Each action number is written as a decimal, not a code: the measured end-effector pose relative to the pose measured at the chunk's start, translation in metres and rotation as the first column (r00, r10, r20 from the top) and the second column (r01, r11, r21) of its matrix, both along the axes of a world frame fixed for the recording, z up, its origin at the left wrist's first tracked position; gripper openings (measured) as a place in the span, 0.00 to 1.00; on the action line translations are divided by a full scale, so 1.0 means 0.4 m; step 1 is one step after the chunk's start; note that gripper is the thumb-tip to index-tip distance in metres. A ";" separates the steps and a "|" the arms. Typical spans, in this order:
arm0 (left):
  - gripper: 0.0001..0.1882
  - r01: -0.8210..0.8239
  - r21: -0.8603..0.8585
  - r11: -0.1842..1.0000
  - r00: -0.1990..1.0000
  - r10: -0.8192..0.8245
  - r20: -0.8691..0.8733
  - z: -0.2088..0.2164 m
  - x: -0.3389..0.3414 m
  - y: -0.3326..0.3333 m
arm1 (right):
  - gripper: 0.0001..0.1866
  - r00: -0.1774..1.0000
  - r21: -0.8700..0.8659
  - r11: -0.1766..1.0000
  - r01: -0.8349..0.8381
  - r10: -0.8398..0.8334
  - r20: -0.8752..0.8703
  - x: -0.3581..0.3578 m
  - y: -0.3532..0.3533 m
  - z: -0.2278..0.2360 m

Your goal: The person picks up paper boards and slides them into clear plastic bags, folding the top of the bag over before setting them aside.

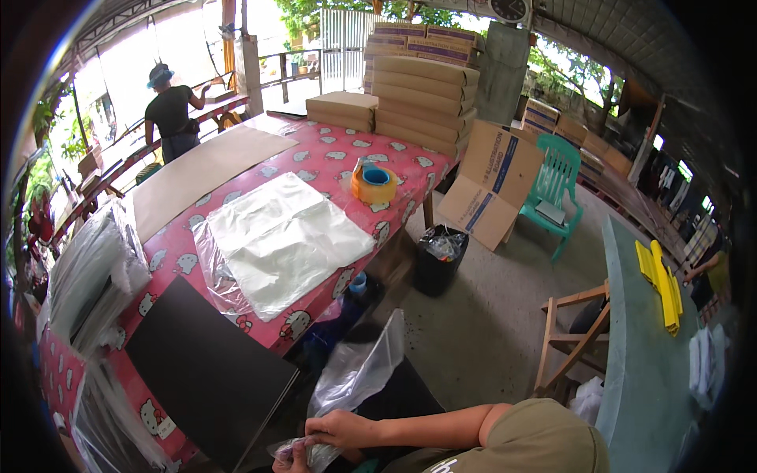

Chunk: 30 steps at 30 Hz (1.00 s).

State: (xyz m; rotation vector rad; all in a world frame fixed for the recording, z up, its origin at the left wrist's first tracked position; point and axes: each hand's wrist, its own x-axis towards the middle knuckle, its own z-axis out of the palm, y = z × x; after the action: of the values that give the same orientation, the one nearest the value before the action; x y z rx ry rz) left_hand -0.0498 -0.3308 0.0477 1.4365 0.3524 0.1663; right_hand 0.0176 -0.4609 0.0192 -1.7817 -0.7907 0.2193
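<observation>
Close to my body, my right hand (347, 430) is closed on the edge of a clear plastic bag (359, 370). The bag's loose part rises above the hand over my lap. My left hand (292, 461), partly cut off by the lower edge of the view, pinches the gathered plastic beside it. Just left of both hands lies a stack of black boards (209, 363) on the table, its near corner over the edge. Beyond it rests a flat pile of white translucent plastic bags (288, 236). A roll of tape (374, 185) sits near the table's far right.
The pink patterned table (323, 154) also bears a brown board (209, 169), wrapped plastic packs (95, 276) and stacked brown packages (426, 98). Right of it stand a black bin (440, 264), green chair (556, 185) and teal table (643, 355). Another person (172, 114) stands far left.
</observation>
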 end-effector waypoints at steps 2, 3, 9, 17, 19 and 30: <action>0.09 -0.030 -0.129 0.991 1.000 0.029 -0.005 -0.023 -0.005 0.003 | 0.09 1.000 -0.030 0.999 -0.011 0.011 -0.003 -0.004 0.006 0.005; 0.09 -0.049 -0.236 0.971 0.999 0.045 -0.024 -0.033 -0.007 0.004 | 0.09 1.000 -0.055 0.998 -0.021 0.021 0.000 -0.004 0.011 0.011; 0.10 -0.084 -0.011 0.996 0.993 0.085 0.081 0.025 0.009 -0.036 | 0.09 0.994 0.069 0.992 0.106 -0.104 -0.027 0.017 0.015 0.021; 0.12 -0.033 0.127 0.991 0.997 0.023 0.080 -0.020 -0.010 0.008 | 0.10 0.994 -0.014 0.995 0.095 -0.095 -0.059 0.009 0.012 0.035; 0.12 -0.111 0.390 0.914 0.980 0.035 0.196 -0.062 -0.020 0.008 | 0.11 0.994 -0.014 0.997 0.078 -0.078 -0.070 0.008 0.010 0.048; 0.05 -0.037 -0.150 0.988 0.997 0.048 0.067 -0.018 -0.006 0.001 | 0.09 0.987 -0.024 1.000 0.011 -0.015 -0.157 0.023 0.008 0.038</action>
State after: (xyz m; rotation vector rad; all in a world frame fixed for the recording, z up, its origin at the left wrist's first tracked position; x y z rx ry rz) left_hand -0.0524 -0.3304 0.0403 1.2734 0.3306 0.2207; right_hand 0.0269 -0.4575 0.0343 -1.7666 -0.6657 0.3575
